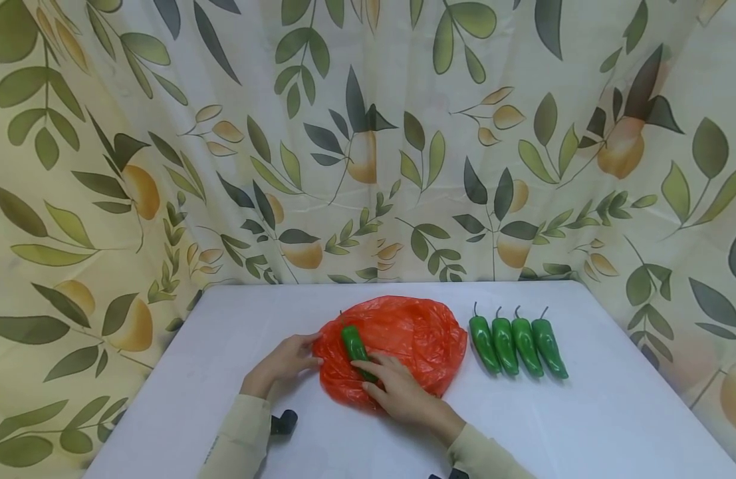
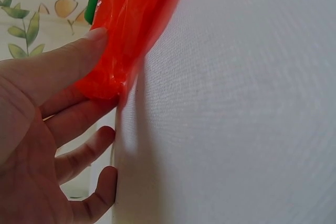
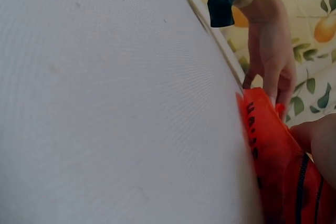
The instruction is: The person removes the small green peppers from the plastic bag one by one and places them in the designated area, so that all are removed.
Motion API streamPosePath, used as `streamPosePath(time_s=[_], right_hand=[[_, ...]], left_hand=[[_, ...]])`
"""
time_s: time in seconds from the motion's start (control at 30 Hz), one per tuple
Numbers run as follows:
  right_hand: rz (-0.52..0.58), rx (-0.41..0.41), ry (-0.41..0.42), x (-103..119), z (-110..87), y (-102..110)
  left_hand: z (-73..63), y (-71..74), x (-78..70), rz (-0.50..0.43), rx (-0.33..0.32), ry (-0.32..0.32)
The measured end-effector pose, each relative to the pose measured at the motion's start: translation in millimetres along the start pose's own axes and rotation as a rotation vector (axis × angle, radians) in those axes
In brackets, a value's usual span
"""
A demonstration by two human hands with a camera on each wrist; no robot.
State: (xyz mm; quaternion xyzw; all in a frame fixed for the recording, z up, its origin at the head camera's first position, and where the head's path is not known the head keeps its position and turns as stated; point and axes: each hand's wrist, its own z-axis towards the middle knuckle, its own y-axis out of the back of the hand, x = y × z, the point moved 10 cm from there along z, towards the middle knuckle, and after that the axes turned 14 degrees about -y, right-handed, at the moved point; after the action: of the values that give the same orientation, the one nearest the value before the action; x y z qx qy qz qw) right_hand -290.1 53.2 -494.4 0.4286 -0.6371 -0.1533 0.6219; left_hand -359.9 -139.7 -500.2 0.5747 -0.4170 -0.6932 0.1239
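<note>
A red plastic bag (image 1: 412, 332) lies crumpled and flattened on the table, and dark printed marks show on its side in the right wrist view. One green chili pepper (image 1: 354, 341) lies over the bag's left part, stem pointing away. My right hand (image 1: 397, 392) holds this pepper by its near end, thumb and fingers on either side. With thumb and fingers, my left hand (image 2: 68, 82) pinches the bag's left edge; its lower fingers are loosely bent near the tabletop. The pepper's tip is hidden by my right fingers.
Several green peppers (image 1: 517, 342) lie side by side to the right of the bag, stems pointing away. A white table (image 1: 601, 412) carries everything. Behind it hangs a patterned curtain (image 1: 403, 80) with leaves and fruit. Black wrist devices (image 1: 284, 422) sit at both sleeves.
</note>
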Motion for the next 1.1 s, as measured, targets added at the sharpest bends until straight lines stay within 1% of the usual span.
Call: streamPosePath(time_s=[0.17, 0.27, 0.43, 0.5, 0.67, 0.8, 1.1], right_hand=[[0.013, -0.029, 0.025, 2, 0.0, 6], [0.009, -0.056, 0.048, 4, 0.3, 10], [0.023, -0.105, 0.061, 3, 0.8, 16], [0.024, -0.114, 0.057, 2, 1.2, 17], [0.011, -0.089, 0.052, -2, 2.0, 14], [0.053, -0.078, 0.05, -4, 2.6, 16], [0.14, -0.126, -0.003, -8, 0.1, 33]], left_hand=[[0.4, -0.3, 0.5, 0.001, 0.005, -0.005], [1.1, -0.8, 0.5, -0.002, 0.004, -0.01], [1.9, -1.7, 0.8, 0.002, 0.004, -0.017], [1.8, -1.4, 1.2, 0.006, 0.004, -0.015], [0.1, -1.5, 2.3, -0.014, 0.0, 0.002], [-0.9, -1.6, 2.8, -0.016, -0.003, 0.0], [0.1, -1.2, 1.9, -0.019, -0.011, -0.003]])
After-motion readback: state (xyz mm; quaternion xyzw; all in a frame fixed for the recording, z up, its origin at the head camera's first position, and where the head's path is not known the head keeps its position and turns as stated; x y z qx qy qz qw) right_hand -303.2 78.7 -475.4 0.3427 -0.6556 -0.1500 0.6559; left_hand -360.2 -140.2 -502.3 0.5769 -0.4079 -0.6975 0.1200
